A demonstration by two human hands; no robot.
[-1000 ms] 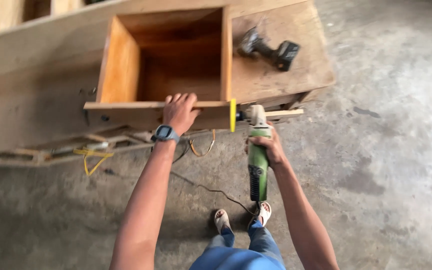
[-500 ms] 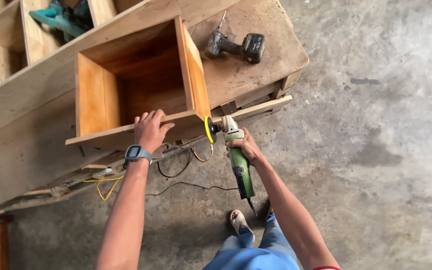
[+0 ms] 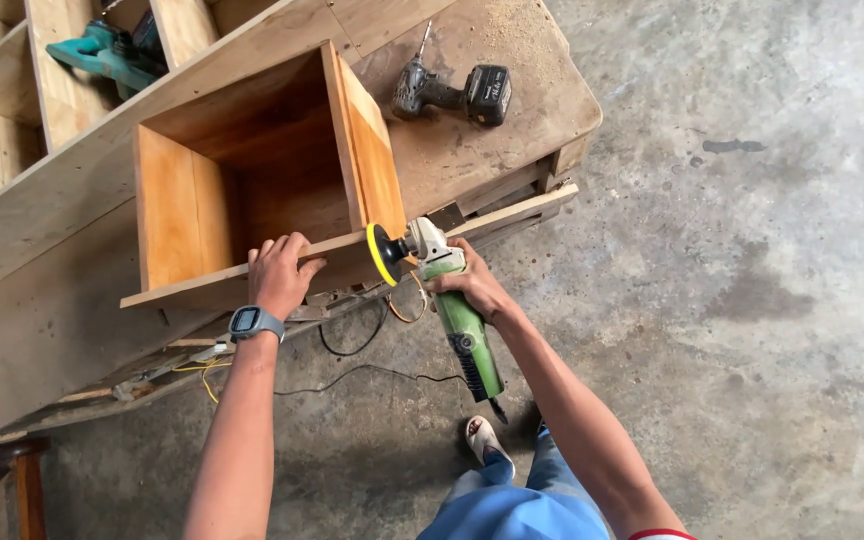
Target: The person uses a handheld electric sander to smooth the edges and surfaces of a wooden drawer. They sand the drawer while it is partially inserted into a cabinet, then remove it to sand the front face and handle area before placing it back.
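Sanding disc set against the right outer side of an open wooden box point(image 3: 252, 180) on the bench point(image 3: 512, 120).

Left hand point(image 3: 280, 272) laid over the box's near top edge, fingers point(image 3: 287, 248) together and curled onto the board, grey wristwatch point(image 3: 255, 322) just below. Right hand point(image 3: 467, 285) wrapped around the green angle grinder point(image 3: 457, 310), fingers clamped on its body just behind the pale head; yellow-rimmed disc point(image 3: 380, 253) touching the box's near right corner. Black cord point(image 3: 372, 372) trailing over the concrete floor point(image 3: 752, 300). Cordless drill point(image 3: 452, 92) lying on the bench behind the box, well apart from both hands. Teal power tool point(image 3: 102, 52) in a compartment at upper left.
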